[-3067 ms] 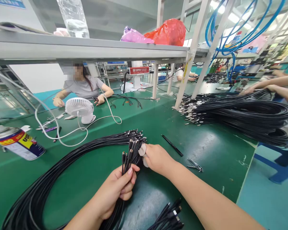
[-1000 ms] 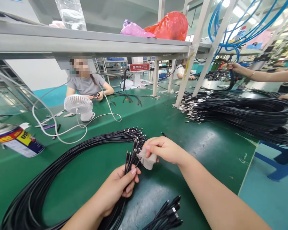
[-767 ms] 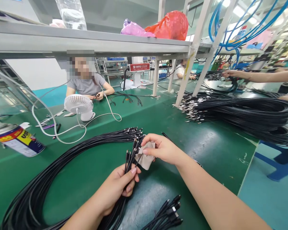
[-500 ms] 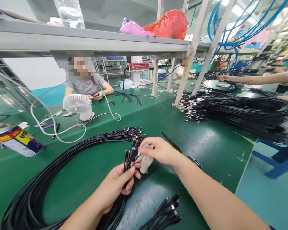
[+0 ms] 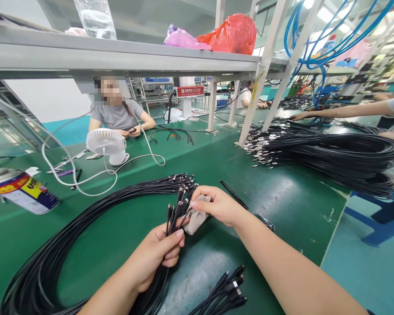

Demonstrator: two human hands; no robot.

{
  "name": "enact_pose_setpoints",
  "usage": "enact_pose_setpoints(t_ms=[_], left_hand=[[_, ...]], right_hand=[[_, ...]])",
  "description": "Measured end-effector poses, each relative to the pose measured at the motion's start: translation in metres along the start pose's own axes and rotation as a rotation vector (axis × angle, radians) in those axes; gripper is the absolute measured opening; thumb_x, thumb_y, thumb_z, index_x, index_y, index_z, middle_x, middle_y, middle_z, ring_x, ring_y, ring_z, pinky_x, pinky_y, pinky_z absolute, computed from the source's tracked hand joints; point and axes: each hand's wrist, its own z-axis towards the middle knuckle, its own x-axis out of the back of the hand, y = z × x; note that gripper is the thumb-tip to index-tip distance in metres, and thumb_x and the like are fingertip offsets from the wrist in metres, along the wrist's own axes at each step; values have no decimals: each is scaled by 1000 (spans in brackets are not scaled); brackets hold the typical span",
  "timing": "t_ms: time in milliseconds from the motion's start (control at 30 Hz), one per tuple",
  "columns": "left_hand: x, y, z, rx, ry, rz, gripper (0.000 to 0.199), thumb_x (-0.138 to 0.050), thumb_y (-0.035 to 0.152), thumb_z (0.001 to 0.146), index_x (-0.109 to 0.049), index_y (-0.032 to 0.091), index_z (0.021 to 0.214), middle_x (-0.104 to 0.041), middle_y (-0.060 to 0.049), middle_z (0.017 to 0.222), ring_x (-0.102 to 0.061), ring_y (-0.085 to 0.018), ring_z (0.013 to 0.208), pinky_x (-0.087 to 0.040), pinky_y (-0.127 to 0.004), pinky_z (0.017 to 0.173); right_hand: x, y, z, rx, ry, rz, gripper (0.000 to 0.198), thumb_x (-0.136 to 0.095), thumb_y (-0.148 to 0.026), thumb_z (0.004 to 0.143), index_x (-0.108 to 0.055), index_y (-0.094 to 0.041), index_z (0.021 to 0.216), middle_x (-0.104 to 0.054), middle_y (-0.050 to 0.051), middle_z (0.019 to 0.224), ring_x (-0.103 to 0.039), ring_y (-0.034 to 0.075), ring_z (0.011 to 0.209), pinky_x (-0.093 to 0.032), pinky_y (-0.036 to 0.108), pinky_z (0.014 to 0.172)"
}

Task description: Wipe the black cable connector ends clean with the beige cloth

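Observation:
My left hand (image 5: 166, 251) is closed round a bundle of black cables (image 5: 173, 215), whose plug ends stick up above the fist. Between the thumb and fingers of my right hand (image 5: 213, 202) is a crumpled pale grey cloth (image 5: 196, 220), close against the cable ends. Whether the cloth also wraps a plug is hidden. Just beyond my hands lie more plug ends (image 5: 184, 180) of a large looped coil of black cable (image 5: 75, 223). Nearer to me, a separate cluster of plugs (image 5: 234, 284) rests on the green table.
A white fan (image 5: 107, 142) with its cord and a spray can (image 5: 26, 190) stand at left. A black pen-like tool (image 5: 233, 194) lies beyond my right hand. At right is a big cable pile (image 5: 321, 148), with a co-worker's arm (image 5: 344, 111) over it. Another person sits opposite, beneath a shelf (image 5: 124, 54).
My left hand has shifted slightly left with the cables, away from my right hand. The cloth is now more spread out below my right fingers. The co-worker's arm at right has reached further left.

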Motion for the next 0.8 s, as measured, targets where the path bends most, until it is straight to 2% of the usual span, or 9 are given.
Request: enact_pose_setpoints(t_ms=[100,167,267,333,400,567,800], left_hand=[[2,-1,0,-14,-1,-1,23,-78,34,74,-68,16,85,-55,2,67,-28,0,43,-15,-17,40],[3,-1,0,-31,11,-34,22,-77,32,74,-70,17,89,-58,0,71,-29,0,44,-16,-17,41],[2,2,-3,-41,14,-123,31,-81,30,70,-72,22,99,-58,0,73,-31,1,44,-16,-16,41],[1,4,-5,-29,-15,-148,33,-83,31,68,-73,22,98,-58,0,72,-31,1,43,-15,-15,40],[1,5,-5,-12,-53,-147,31,-83,31,67,-74,21,94,-53,2,67,-29,1,42,-15,-15,40],[1,5,-5,4,-89,-159,27,-80,34,71,-73,21,94,-32,9,56,-20,1,41,-13,-14,39],[0,4,-2,42,-120,-108,31,-78,37,72,-70,20,96,-29,10,56,-17,0,42,-11,-15,39]], right_hand=[[-2,-1,0,-8,-17,-24,47,-73,-60,67,-61,-15,74,-59,-1,64,-51,11,58,-39,24,57],[-2,-1,1,-27,0,-12,48,-71,-62,68,-63,-15,73,-61,1,64,-54,12,59,-41,25,58],[0,-1,1,-60,28,-9,45,-77,-56,62,-63,-14,69,-61,1,62,-53,12,55,-40,24,55],[1,0,1,-82,28,-19,42,-83,-49,57,-63,-14,68,-60,0,60,-50,11,53,-37,24,53],[1,0,0,-66,15,-5,40,-84,-46,58,-64,-15,71,-61,0,63,-51,11,55,-38,24,55],[-1,-1,0,28,-5,-23,36,-74,-50,70,-69,-15,79,-64,2,71,-53,12,63,-40,26,60],[1,-3,-2,-51,-4,-61,33,-83,-37,60,-60,-15,68,-59,-1,64,-48,9,56,-36,23,53]])
